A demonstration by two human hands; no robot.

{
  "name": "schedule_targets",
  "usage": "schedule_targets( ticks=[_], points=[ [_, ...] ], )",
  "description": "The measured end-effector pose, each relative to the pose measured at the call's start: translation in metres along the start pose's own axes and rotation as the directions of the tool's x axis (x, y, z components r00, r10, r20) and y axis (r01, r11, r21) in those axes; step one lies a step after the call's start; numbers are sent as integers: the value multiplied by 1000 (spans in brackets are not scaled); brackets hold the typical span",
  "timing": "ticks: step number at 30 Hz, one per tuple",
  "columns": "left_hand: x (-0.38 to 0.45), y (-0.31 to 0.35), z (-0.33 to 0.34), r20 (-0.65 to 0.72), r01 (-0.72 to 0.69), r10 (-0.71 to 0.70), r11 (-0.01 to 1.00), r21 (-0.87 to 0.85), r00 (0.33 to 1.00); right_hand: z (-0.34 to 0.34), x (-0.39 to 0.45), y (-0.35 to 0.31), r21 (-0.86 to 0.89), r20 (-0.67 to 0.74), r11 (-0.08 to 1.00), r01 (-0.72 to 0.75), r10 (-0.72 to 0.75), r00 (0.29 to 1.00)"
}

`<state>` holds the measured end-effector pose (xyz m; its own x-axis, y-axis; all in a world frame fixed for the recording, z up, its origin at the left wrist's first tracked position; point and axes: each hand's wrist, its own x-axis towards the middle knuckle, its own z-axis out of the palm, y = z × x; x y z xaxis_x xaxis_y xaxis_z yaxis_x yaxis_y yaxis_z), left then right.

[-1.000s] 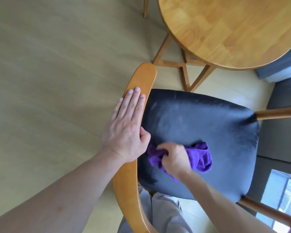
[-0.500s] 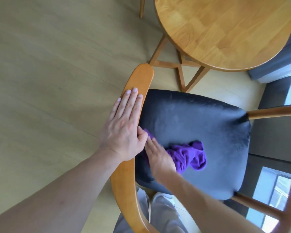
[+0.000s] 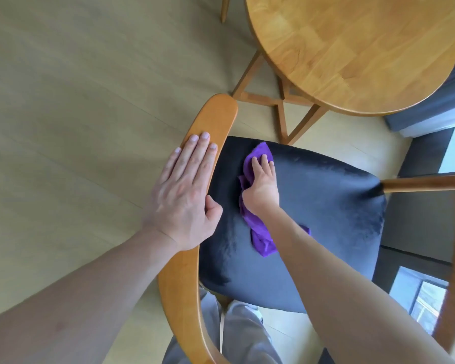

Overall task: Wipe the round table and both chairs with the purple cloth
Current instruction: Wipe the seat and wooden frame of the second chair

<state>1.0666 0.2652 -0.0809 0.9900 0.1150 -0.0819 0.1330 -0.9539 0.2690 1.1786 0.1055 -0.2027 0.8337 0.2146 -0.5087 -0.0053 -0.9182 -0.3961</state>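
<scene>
A wooden chair with a black padded seat (image 3: 326, 219) stands below me, its curved wooden backrest (image 3: 179, 271) along the seat's left side. My left hand (image 3: 187, 190) lies flat on that backrest, fingers straight. My right hand (image 3: 260, 185) presses the purple cloth (image 3: 258, 232) onto the seat near its far left corner, fingers stretched over the cloth. The cloth trails back under my forearm. The round wooden table (image 3: 352, 48) stands just beyond the chair.
The table's crossed wooden legs (image 3: 281, 101) stand between the tabletop and the seat. Another wooden leg (image 3: 225, 9) shows at the top edge. A dark wall base and a window lie to the right. Pale wood floor (image 3: 76, 101) stretches to the left. My grey trousers (image 3: 242, 337) are behind the chair.
My right hand has pushed the cloth forward from the near left part of the seat to the far left corner, its fingers now stretched out. My left hand stays on the backrest.
</scene>
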Motion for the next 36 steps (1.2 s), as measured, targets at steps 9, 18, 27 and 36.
schedule_targets(
  ticks=[9,18,27,36],
  points=[
    [0,4,-5,-3,0,0,1000,-14,1000,22,-107,40,-284,383,917,282,-161,910],
    [1,2,-1,85,-142,134,986,92,987,-17,9,22,-3,-93,1000,21,-22,995],
    [1,5,-5,47,-90,90,996,2,995,79,-144,38,-318,318,878,358,-257,913],
    [1,2,-2,46,-94,93,995,28,995,-8,-36,11,145,-191,981,126,-97,977]
  ],
)
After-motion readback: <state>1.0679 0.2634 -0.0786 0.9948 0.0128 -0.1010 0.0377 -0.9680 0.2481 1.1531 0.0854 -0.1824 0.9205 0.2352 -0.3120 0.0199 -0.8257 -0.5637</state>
